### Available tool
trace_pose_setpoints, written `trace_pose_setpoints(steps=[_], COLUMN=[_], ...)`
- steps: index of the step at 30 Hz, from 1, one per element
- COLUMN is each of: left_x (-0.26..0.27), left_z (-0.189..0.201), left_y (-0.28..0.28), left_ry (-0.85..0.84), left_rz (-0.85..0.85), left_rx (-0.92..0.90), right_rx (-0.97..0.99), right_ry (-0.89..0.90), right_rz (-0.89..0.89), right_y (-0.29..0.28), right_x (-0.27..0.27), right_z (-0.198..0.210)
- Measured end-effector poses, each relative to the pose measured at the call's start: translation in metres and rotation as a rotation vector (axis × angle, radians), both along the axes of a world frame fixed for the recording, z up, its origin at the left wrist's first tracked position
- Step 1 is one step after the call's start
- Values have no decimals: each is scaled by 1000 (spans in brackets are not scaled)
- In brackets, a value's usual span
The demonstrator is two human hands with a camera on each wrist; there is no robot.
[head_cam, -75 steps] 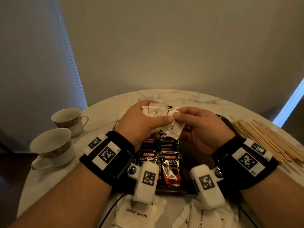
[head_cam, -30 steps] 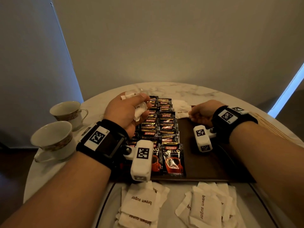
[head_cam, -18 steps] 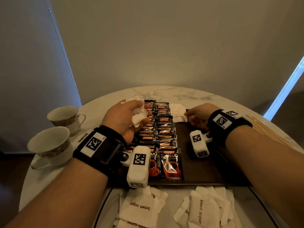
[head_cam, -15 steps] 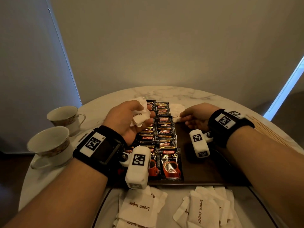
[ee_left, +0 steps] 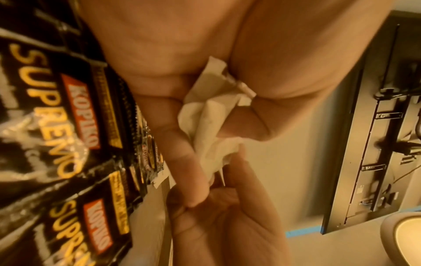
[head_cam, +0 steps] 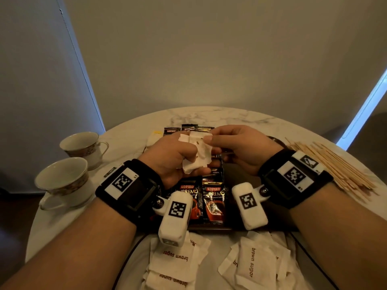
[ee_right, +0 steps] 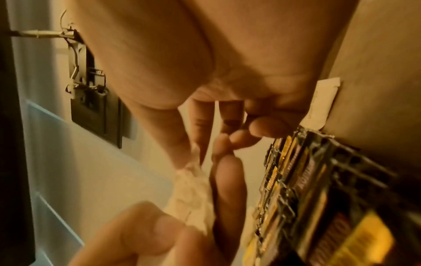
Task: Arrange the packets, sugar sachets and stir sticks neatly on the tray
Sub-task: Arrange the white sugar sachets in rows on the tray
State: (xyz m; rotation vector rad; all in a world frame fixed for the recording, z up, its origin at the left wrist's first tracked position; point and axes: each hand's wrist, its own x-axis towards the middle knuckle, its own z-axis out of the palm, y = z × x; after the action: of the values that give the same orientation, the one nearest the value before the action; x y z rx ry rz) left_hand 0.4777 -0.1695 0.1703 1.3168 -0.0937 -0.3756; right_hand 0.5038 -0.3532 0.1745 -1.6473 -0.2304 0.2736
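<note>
Crumpled white paper sugar sachets (head_cam: 196,155) gripped by curled left hand (head_cam: 171,158) above dark tray (head_cam: 209,227), one top corner pinched by right hand (head_cam: 240,149), shiny black coffee packets (head_cam: 212,201) lined up below, thin wooden stir sticks (head_cam: 335,166) piled on round marble table (head_cam: 240,118)

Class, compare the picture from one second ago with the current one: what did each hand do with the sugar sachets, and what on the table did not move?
The right hand left the far part of the tray, where it had set a sachet, came back to the middle and now pinches the top sachet of the bunch of sachets in the left hand. The left hand kept its grip on the bunch. The coffee packets, cups, stir sticks and loose sachets stayed put.
</note>
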Motion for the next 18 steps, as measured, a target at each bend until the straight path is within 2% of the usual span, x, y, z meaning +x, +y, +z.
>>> trace_pose_setpoints(steps=[3,6,11,15,18], left_x=[-2,0,1,0,-1], left_z=[1,2,4,2,2], left_y=[0,0,-3,-3,-3], left_ry=[7,-16,-109,-202,-229], left_rz=[-15,64,256,221,165], left_rx=[10,31,115,194,247], right_rx=[101,247,242,203,220], right_ry=[-9,40,19,0,14], right_rz=[-114,-145,-196,-135,-172], right_y=[3,-3,-3,0,1], right_x=[-4,-7,-11,-16,-15], right_z=[-3,-4,-3,0,-1])
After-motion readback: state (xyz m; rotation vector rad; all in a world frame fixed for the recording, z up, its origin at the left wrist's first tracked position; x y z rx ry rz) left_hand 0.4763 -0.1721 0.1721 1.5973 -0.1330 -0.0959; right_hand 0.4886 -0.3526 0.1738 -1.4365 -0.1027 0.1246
